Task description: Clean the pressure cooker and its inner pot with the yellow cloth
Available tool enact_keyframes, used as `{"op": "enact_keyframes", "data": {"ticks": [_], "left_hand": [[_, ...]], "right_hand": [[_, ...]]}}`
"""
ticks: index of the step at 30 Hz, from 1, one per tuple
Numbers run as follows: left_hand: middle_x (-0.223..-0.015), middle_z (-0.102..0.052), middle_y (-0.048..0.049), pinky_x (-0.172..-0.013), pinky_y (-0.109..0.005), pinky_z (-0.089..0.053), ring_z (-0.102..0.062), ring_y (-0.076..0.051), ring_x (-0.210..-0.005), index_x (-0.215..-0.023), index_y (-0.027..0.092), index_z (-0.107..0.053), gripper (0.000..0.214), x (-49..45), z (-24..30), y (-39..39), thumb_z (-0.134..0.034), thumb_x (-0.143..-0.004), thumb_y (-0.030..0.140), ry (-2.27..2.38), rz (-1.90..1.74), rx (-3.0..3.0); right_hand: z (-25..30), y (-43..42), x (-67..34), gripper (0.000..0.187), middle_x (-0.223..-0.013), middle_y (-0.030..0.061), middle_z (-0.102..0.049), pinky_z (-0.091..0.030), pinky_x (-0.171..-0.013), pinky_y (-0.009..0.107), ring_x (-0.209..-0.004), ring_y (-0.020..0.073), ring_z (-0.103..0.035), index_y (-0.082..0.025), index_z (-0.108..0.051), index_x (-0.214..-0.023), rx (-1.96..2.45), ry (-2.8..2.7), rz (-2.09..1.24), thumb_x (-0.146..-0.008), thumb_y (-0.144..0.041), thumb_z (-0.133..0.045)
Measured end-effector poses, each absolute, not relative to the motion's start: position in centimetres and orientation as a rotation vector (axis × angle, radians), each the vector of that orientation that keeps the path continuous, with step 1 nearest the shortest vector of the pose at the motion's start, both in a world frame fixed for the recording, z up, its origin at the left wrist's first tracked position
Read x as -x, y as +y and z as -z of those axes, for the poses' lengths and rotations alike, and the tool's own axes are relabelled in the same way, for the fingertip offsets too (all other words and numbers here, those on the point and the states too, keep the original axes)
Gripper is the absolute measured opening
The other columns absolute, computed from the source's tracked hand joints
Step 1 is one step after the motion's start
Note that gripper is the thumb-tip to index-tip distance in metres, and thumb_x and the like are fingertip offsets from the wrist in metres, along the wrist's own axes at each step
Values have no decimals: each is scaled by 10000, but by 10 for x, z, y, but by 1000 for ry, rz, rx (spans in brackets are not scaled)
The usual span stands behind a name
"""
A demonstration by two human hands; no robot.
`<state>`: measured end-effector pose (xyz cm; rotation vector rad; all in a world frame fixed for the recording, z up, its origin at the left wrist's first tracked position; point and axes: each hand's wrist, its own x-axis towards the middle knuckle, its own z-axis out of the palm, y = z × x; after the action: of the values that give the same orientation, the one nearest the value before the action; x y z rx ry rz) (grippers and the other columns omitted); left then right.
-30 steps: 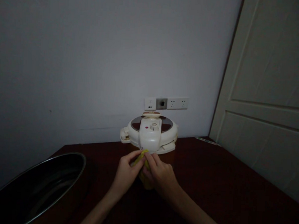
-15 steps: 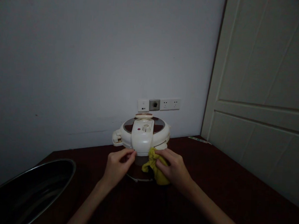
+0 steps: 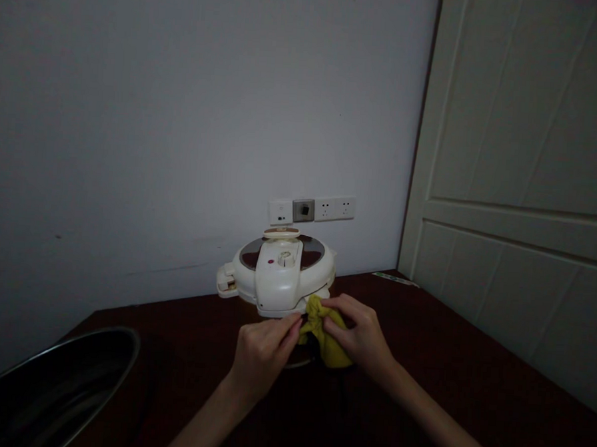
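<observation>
An electric pressure cooker [image 3: 278, 282] with a white lid, a dark glossy top and a knob stands on the dark table. My right hand [image 3: 360, 330] grips a crumpled yellow cloth [image 3: 329, 342] at the cooker's front right, just under the lid rim. Beside it, my left hand [image 3: 266, 352] is closed in a pinch, its fingertips next to the cloth's left edge and below the front of the lid. What those fingers hold, if anything, is hidden. Both hands and the cloth cover much of the cooker's dark lower body.
A large dark bowl-like vessel with a metal rim [image 3: 134, 348] lies at the lower left. Wall sockets [image 3: 324, 209] sit behind the cooker. A thin patterned strip [image 3: 394, 279] lies near the back edge of the dark red table [image 3: 452, 351]. A white panelled door [image 3: 508, 241] rises at the right.
My left hand has moved right along the cooker's front, up to the cloth. My right hand keeps the cloth at the front right. The view has shifted slightly.
</observation>
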<state>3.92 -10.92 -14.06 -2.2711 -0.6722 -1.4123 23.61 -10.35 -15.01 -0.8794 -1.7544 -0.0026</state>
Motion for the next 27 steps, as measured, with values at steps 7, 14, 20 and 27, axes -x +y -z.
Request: {"op": "enact_keyframes", "data": {"ticks": [7,14,20,27], "left_hand": [[-709,-723,-38,-571,-183,-521,-659,-109,-554,-871,116,-667,139,-51,140,-109,-530,-873,143,-790,1368,2174],[-668,-708,-52,-493,-185,-472,-647,-117,-525,-921,89,-662,215,-60,140,-107,-456,-912,152,-798,1202,2148],[-619,-694,-42,-442,-184,-423,-627,-113,-476,-944,72,-657,227,-61,146,-104,-445,-920,150,-836,1168,2093],[-635,-703,-46,-461,-166,-446,-620,-98,-471,-939,88,-665,227,-60,148,-101,-449,-919,152,-822,1181,2075]], "right_hand": [[152,-99,-243,173,-719,16,-629,-478,-605,234,-655,141,-608,-177,-669,-872,898,-1719,12,-742,-118,-573],[149,-101,-243,170,-696,10,-620,-482,-582,231,-622,136,-591,-186,-673,-856,892,-1716,11,-732,-124,-574],[153,-93,-255,162,-737,20,-632,-486,-625,254,-664,148,-599,-184,-667,-874,938,-1711,45,-747,-138,-579],[163,-58,-301,228,-841,49,-589,-489,-704,326,-761,186,-583,-188,-686,-976,1115,-1509,103,-777,-238,-586]]}}
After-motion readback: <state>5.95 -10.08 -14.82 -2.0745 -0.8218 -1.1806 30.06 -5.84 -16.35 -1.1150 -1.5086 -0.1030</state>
